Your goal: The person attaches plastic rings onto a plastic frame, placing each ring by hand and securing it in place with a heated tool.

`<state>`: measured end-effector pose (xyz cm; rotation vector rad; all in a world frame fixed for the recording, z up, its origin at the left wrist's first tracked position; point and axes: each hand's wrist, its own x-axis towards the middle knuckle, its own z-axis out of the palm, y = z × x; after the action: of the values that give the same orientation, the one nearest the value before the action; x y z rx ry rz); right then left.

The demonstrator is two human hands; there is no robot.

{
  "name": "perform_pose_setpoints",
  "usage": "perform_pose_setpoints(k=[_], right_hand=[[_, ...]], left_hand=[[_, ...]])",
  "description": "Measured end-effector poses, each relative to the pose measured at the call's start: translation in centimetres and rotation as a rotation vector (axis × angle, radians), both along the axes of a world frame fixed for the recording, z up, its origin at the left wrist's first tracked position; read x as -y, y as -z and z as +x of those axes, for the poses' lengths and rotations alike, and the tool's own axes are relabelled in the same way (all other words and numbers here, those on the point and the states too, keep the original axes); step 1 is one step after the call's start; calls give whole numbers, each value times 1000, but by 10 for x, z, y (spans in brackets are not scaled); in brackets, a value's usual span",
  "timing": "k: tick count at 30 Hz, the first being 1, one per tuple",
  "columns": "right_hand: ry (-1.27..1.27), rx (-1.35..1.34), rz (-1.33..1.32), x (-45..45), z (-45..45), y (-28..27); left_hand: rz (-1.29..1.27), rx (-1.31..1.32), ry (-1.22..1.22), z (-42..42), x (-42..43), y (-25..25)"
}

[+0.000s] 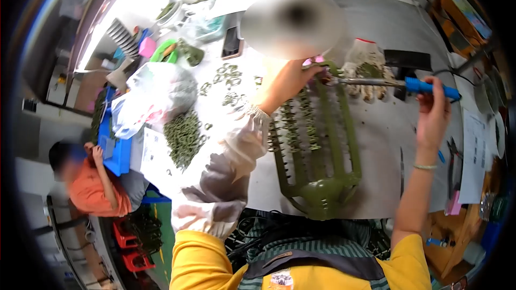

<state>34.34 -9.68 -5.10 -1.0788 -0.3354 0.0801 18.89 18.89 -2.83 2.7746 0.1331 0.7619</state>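
My right hand (434, 110) grips the blue handle of a soldering iron (371, 81). The iron's metal shaft points left, and its tip reaches the far end of a green slotted frame (352, 150). At that same end my left hand (285, 85) is closed, with pink covers on its fingertips. What it pinches is too small and hidden to name. Rows of small green pieces (290, 129) line the frame's bars. Left of my forearm lies a heap of small green rings (184, 135), with loose rings (228, 75) scattered farther back.
A clear plastic bag (166, 88) and a phone (231, 42) lie to the left. White gloves (367, 64) lie behind the iron's shaft. Pliers (453, 166) and paper sheets (473, 150) are at the right. Another person in orange (99, 188) sits at the far left.
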Motion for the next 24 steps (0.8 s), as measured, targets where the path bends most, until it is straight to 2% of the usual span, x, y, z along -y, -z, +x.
perform_pose_setpoints(k=[2,4,5,8,11,14,18,22,23,24], right_hand=[[16,-48,17,4,-2,-5],[16,-61,18,8,-3,-7],[18,-67,17,11,-4,-7],[17,-52,-16,16,-6,-7],[37,-52,-41,17,-10,-10],[48,-24,-70,16,-15,-12],[45,5,-98,17,-18,-16],[21,33,-101,19,-18,-17],[23,40,-104,19,-18,-17],[31,48,-109,20,-18,-17]], left_hand=[[-129,88,-5,-12,-22,-2],[-504,139,-124,-42,-74,6],[-485,96,-282,-65,-92,0],[-8,-290,-650,-136,-180,45],[103,-253,-661,-172,-220,92],[4,-266,-487,-180,-237,101],[-95,-348,-541,-180,-228,83],[-204,-278,-634,-185,-193,64],[-237,-181,-670,-185,-182,59],[-352,-171,-674,-184,-179,53]])
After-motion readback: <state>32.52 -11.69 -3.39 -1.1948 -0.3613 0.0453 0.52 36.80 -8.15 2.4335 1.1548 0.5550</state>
